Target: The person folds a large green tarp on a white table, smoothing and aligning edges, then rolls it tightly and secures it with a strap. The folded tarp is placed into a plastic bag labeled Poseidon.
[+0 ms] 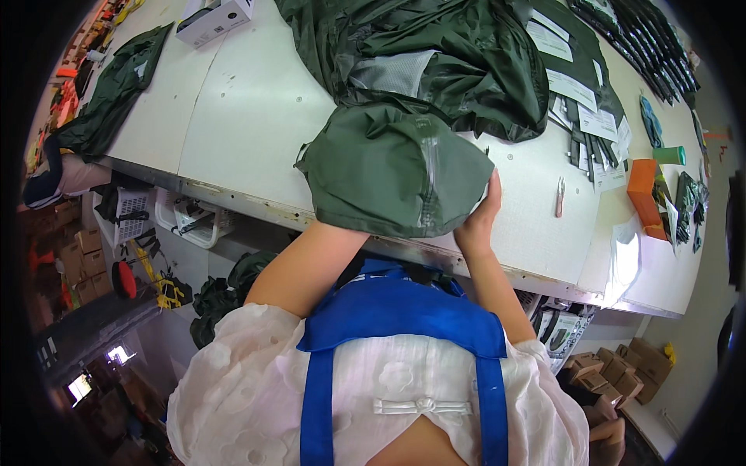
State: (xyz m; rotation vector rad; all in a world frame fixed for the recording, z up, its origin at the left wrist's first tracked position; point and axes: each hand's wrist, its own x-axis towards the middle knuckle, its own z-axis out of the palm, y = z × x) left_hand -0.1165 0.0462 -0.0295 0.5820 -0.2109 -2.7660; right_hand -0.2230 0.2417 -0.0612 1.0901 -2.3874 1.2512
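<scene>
A dark green hood (369, 167), with a seam strip running down its right part, is spread over my hands at the table's near edge. It adjoins a crumpled dark green jacket (489, 70) with a grey mesh patch, lying behind it. My right hand (483, 211) grips the hood's right edge, thumb along the outside and the other fingers mostly hidden. From the lower left my left forearm (299, 260) runs under the hood, which covers the left hand and its fingers. To the right, thread snips (559, 199) lie apart from both hands.
White paper slips (598, 124) lie on dark green pieces at the right, near black packets (641, 46) and an orange box (645, 194). A white carton (216, 21) and another green garment (120, 89) are at left. White baskets (190, 219) sit below the table edge.
</scene>
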